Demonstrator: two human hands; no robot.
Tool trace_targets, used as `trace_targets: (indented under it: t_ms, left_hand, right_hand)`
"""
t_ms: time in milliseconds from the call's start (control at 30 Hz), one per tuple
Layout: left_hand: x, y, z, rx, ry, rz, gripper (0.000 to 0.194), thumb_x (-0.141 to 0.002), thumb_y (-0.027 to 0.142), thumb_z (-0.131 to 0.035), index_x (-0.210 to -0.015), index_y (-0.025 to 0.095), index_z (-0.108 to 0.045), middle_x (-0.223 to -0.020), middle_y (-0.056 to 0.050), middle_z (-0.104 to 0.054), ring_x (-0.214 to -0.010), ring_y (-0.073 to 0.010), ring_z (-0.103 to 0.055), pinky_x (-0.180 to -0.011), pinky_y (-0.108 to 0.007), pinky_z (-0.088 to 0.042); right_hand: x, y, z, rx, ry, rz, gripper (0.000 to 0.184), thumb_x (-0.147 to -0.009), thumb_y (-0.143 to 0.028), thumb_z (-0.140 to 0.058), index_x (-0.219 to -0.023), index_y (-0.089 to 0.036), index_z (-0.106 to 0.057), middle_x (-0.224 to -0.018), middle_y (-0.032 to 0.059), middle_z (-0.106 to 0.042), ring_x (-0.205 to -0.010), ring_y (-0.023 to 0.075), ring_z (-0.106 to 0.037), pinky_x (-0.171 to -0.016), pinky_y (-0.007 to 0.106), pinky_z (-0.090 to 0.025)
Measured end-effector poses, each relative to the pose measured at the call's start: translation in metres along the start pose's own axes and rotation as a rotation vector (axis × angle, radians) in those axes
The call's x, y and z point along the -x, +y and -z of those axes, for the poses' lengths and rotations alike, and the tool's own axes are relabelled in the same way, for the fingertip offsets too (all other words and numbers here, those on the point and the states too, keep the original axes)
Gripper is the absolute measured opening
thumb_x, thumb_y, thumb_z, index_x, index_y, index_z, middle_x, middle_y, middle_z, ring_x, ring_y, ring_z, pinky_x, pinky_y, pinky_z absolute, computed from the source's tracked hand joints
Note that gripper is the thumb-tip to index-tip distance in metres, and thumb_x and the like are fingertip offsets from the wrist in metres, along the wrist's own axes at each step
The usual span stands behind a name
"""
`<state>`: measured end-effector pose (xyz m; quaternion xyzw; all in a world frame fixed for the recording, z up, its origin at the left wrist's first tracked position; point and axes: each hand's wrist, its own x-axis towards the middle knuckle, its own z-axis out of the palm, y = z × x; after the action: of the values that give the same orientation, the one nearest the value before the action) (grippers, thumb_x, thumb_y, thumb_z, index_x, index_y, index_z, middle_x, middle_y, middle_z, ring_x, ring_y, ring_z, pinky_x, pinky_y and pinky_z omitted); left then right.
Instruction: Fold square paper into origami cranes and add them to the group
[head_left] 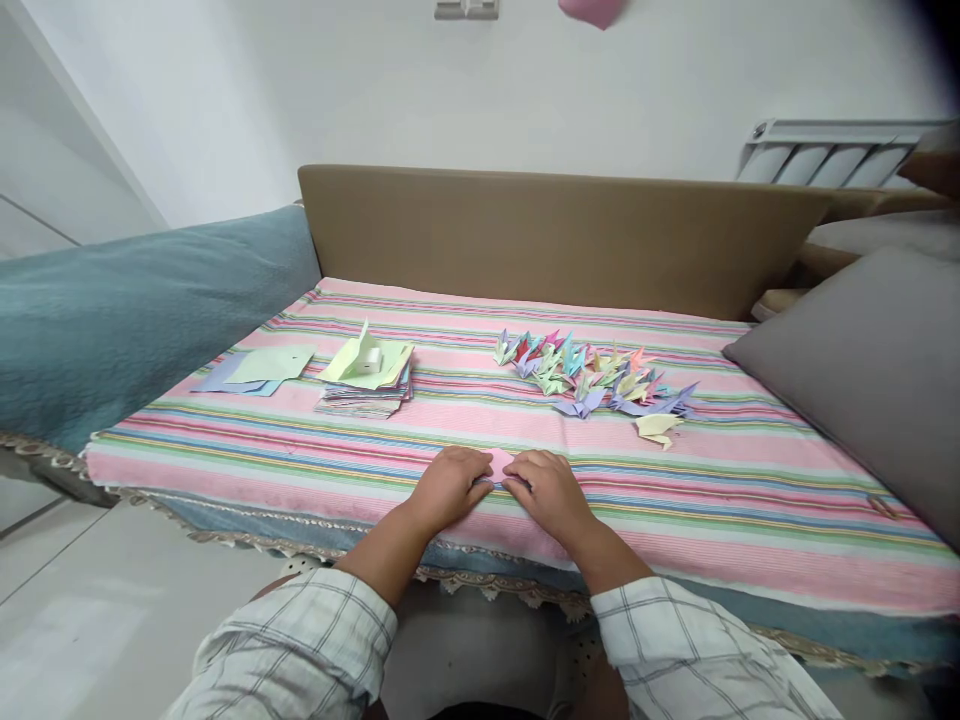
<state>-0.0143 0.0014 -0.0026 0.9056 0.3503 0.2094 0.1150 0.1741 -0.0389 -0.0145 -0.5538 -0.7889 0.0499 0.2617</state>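
Observation:
A small pink sheet of folding paper (498, 465) lies on the striped cloth near the seat's front edge. My left hand (454, 482) grips its left side, with thumb and fingers pressed together on the paper. On the opposite side my right hand (545, 488) pinches it in the same way. Both hands hide the paper's outer parts, so its full folded shape does not show. Beyond my right hand stands a cluster of folded paper cranes (581, 375) in many colours. One pale yellow crane (658, 428) sits closest to me, at the cluster's right front.
Left of centre, a stack of coloured paper (366, 398) carries a small white block (369, 361). Loose blue and green sheets (270, 367) lie farther left. A grey cushion (862, 370) leans at the right, and a brown backrest (555, 235) closes off the far side.

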Motion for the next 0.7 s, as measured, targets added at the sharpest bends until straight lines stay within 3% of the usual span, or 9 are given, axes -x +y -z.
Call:
trace_targets:
  t_ms: [333, 700]
  left_hand:
    - [-0.0088, -0.0054, 0.0038, -0.008, -0.02, -0.005, 0.01, -0.082, 0.024, -0.06, -0.078, 0.019, -0.067, -0.094, -0.006, -0.071, -0.103, -0.0205, -0.06, -0.091, -0.033, -0.043]
    - [-0.0079, -0.0059, -0.001, -0.054, 0.041, 0.015, 0.013, -0.084, 0.024, -0.056, -0.079, 0.018, -0.065, -0.108, -0.007, -0.067, -0.097, -0.0209, -0.06, -0.089, -0.035, -0.045]
  right_hand:
    - [-0.0031, -0.0038, 0.0016, -0.03, -0.033, -0.077, 0.022, -0.09, -0.033, -0.048, -0.082, -0.024, -0.066, -0.092, 0.0023, -0.065, -0.089, 0.0184, -0.054, -0.079, 0.032, -0.032]
    - [0.0012, -0.0076, -0.005, -0.035, 0.077, -0.079, 0.015, -0.083, -0.035, -0.056, -0.088, -0.025, -0.066, -0.091, 0.0016, -0.063, -0.088, 0.0176, -0.052, -0.082, 0.033, -0.027]
